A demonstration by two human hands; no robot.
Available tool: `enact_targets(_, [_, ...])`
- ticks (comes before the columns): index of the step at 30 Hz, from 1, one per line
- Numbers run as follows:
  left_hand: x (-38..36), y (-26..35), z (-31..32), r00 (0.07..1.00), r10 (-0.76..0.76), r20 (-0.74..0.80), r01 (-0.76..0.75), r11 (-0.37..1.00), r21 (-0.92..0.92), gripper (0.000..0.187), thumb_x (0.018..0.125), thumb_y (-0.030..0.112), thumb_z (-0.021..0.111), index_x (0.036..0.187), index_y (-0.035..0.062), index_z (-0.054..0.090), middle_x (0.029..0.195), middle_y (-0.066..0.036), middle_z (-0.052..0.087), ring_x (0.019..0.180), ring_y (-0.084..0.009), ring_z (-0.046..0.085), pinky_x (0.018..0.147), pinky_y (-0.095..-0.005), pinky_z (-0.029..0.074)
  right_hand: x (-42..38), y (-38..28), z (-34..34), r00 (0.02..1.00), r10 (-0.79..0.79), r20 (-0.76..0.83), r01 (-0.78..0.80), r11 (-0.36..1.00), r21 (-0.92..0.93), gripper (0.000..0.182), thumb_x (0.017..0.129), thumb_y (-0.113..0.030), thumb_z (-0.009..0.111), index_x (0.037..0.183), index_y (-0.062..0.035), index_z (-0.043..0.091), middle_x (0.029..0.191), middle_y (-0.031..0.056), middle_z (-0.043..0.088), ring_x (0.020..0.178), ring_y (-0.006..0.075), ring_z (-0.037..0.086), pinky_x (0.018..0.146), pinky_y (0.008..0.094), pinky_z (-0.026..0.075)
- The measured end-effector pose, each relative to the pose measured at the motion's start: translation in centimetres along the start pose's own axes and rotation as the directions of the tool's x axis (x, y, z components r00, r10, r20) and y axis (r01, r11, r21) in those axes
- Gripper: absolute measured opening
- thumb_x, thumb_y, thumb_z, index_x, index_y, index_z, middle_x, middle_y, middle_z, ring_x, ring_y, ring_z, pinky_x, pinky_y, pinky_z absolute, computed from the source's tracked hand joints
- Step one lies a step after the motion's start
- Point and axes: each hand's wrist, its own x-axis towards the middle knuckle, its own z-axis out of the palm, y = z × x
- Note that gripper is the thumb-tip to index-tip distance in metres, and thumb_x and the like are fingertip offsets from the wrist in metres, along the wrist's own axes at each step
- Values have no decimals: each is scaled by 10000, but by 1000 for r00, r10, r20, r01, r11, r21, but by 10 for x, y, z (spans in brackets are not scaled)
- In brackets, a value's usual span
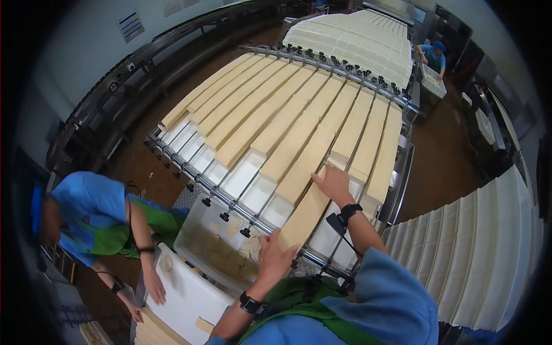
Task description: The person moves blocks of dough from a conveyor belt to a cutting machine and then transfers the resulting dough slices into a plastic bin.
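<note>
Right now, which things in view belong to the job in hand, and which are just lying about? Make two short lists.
In the job:
left hand, at the near end of a pale strip
right hand, farther up that strip
neighbouring strips in white lanes

Just lying about, it seems:
loose pieces in the tub
small pale bit on the floor

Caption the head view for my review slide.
Left hand at the near end and right hand farther along one long pale slab among similar slabs.

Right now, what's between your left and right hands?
In the head view, part of a pale strip lies between the left hand and right hand.
</note>
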Motion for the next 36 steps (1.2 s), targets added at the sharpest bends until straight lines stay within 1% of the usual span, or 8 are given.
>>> enact_targets(11, [40,2,36,992,-75,-102,53,978,-203,602,867,256,794,1397,133,537,1198,-175,553,1103,-358,608,942,-446,516,-18,-6,-11,938,-38,-346,6,996,-92,507,919,-385,706,1241,3,657,1260,246,624,1279,365,536,1117,562,345])
enact_targets(14, [46,-4,47,975,-155,-158,115,965,-236,589,839,214,812,1367,144,560,1173,-157,570,1079,-328,608,916,-438,514,-57,-15,-11,961,-105,-255,88,993,-79,543,930,-380,695,1306,4,620,1322,262,595,1337,403,484,1141,592,313])
enact_targets(16, [45,-8,51,970,-126,-207,80,973,-217,599,828,209,813,1364,132,555,1184,-168,558,1065,-352,607,912,-446,512,-88,-22,-2,962,-254,-104,272,932,239,628,941,-397,685,1434,-34,547,1492,293,468,1453,441,365,1184,628,243])
enact_targets(20, [48,-11,56,954,-105,-281,53,981,-188,640,770,163,823,1353,124,562,1186,-188,547,1074,-395,602,925,-450,506,-138,-43,-6,896,-392,207,294,875,385,704,951,-428,673,1537,-99,465,1619,290,309,1539,455,224,1215,661,147])
enact_targets(28, [26,-49,39,937,-237,-257,74,853,-517,579,752,-4,722,1309,105,607,1148,-163,548,1025,-343,624,868,-411,552,-144,-40,7,868,-443,223,443,895,54,739,968,-421,653,1608,-177,376,1687,213,230,1576,397,169,1218,690,86])
enact_targets(30, [0,-67,13,921,-210,-327,-63,750,-659,549,762,-49,698,1286,95,619,1127,-139,543,948,-287,640,793,-351,577,-140,-40,13,877,-432,213,447,894,-25,750,970,-418,650,1618,-184,352,1686,219,228,1574,414,165,1219,691,83])
enact_targets(32, [-27,-103,-10,889,-262,-375,-40,772,-634,616,798,-74,734,1368,104,582,1190,-88,507,885,-177,673,744,-273,576,-141,-45,15,893,-399,207,419,906,-65,749,969,-369,659,1616,-165,342,1679,241,228,1566,446,163,1217,693,85])
enact_targets(36, [-87,-180,-41,785,-173,-595,-50,940,-338,695,863,70,783,1481,80,466,1314,-166,534,1163,-291,630,949,-388,548,-149,-124,1,832,-553,30,553,833,14,725,955,-243,673,1585,-73,358,1647,250,281,1555,455,190,1222,682,97])
